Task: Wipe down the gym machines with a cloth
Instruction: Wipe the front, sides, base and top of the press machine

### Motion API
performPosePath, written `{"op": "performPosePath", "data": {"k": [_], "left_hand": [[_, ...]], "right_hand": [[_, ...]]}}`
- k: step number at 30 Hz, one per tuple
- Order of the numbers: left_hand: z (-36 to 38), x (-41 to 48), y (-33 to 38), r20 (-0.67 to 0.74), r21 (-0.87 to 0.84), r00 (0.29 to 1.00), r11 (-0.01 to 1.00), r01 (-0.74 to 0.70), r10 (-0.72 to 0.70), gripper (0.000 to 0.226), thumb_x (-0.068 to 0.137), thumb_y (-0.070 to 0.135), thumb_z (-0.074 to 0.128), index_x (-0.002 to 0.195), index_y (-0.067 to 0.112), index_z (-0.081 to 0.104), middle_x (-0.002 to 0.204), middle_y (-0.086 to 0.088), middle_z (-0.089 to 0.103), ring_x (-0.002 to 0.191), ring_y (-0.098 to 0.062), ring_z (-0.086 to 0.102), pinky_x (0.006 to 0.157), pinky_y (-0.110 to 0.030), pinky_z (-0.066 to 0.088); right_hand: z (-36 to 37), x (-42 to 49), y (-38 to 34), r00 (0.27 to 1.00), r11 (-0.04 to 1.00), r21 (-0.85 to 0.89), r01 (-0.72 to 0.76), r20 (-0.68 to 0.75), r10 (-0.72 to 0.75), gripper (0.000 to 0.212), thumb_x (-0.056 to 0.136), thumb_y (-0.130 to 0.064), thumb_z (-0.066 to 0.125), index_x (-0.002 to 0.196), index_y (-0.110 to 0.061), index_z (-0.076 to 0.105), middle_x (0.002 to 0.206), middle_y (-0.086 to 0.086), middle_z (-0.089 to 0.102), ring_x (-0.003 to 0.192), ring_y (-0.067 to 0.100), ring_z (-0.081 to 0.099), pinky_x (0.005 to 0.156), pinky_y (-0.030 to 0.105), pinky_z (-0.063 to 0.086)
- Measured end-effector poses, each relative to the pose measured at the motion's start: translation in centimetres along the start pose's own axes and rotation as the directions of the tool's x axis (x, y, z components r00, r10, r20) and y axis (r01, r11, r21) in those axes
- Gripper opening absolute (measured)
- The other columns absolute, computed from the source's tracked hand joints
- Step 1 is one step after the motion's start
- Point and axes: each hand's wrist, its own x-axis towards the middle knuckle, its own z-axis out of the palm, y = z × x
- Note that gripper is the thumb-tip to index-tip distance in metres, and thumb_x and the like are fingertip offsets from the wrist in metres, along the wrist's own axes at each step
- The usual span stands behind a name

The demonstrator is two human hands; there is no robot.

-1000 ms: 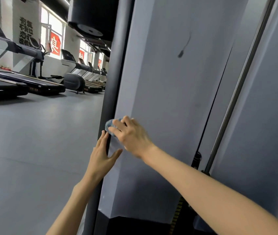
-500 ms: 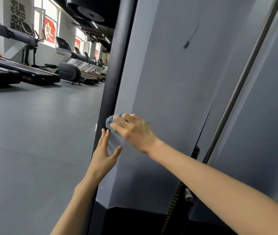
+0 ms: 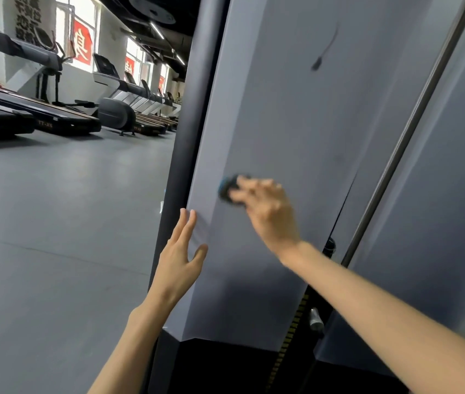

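A grey floor (image 3: 55,237) stretches away on the left. Treadmills (image 3: 63,115) line the far left wall beneath bright windows (image 3: 65,29) bearing red signs (image 3: 83,45). The ceiling (image 3: 188,12) is dark.

Left hand (image 3: 178,257): arm raised, fingers (image 3: 185,226) straight and together, thumb spread, at panel (image 3: 282,109) left edge. Right hand (image 3: 268,211): arm extended, blurred, holding cloth (image 3: 227,189) against panel centre.

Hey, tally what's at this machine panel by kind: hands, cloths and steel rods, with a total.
Hands: 2, left hand and right hand
Cloths: 1, blue cloth at right fingertips
Steel rods: 1, steel rod
Total: 4
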Motion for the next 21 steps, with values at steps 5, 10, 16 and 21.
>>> {"op": "performPosePath", "data": {"k": [5, 10, 16, 21], "left_hand": [[1.2, -0.3, 1.3, -0.021, -0.011, 0.999, 0.999, 0.033, -0.034, 0.074, 0.099, 0.012, 0.052, 0.156, 0.027, 0.008, 0.160, 0.020, -0.007, 0.148, -0.004, 0.008, 0.110, -0.021, 0.018], [1.4, -0.5, 1.4, -0.038, -0.014, 0.999, 0.999, 0.033, -0.034, 0.075, 0.098, 0.006, 0.048, 0.157, 0.027, 0.007, 0.157, 0.029, -0.009, 0.142, 0.000, 0.016, 0.107, -0.026, 0.030], [1.6, -0.7, 1.8, -0.048, -0.009, 0.998, 1.000, 0.030, -0.030, 0.081, 0.095, 0.001, 0.050, 0.157, 0.029, 0.005, 0.159, 0.025, -0.011, 0.132, 0.004, 0.017, 0.093, -0.025, 0.033], [1.6, -0.7, 1.7, 0.014, 0.042, 1.000, 0.999, -0.016, 0.016, 0.093, 0.091, 0.001, 0.054, 0.153, 0.040, -0.002, 0.156, 0.030, -0.015, 0.146, 0.002, 0.008, 0.114, -0.044, 0.032]], "right_hand": [[-0.9, -3.4, 0.5, 0.895, 0.894, -0.123, 0.431, 0.186, -0.405, 0.038, 0.098, 0.000, 0.043, 0.099, -0.021, 0.074, 0.109, 0.001, 0.071, 0.090, 0.021, 0.066, 0.078, 0.032, 0.049], [-3.1, 4.2, 5.8, 0.998, 0.952, -0.307, 0.008, -0.057, -0.026, 0.036, 0.086, -0.009, 0.055, 0.117, -0.020, 0.069, 0.116, 0.002, 0.068, 0.096, 0.021, 0.052, 0.080, 0.035, 0.040], [-1.0, 1.8, 2.4, 0.980, 0.983, -0.046, -0.179, -0.092, 0.175, 0.037, 0.081, -0.006, 0.055, 0.113, -0.016, 0.072, 0.110, 0.007, 0.068, 0.093, 0.021, 0.050, 0.081, 0.035, 0.041], [-0.9, -4.2, 1.7, 0.959, 0.975, 0.003, 0.223, 0.179, -0.220, 0.034, 0.088, 0.000, 0.055, 0.112, -0.016, 0.073, 0.112, 0.008, 0.070, 0.095, 0.020, 0.059, 0.082, 0.031, 0.044]]}}
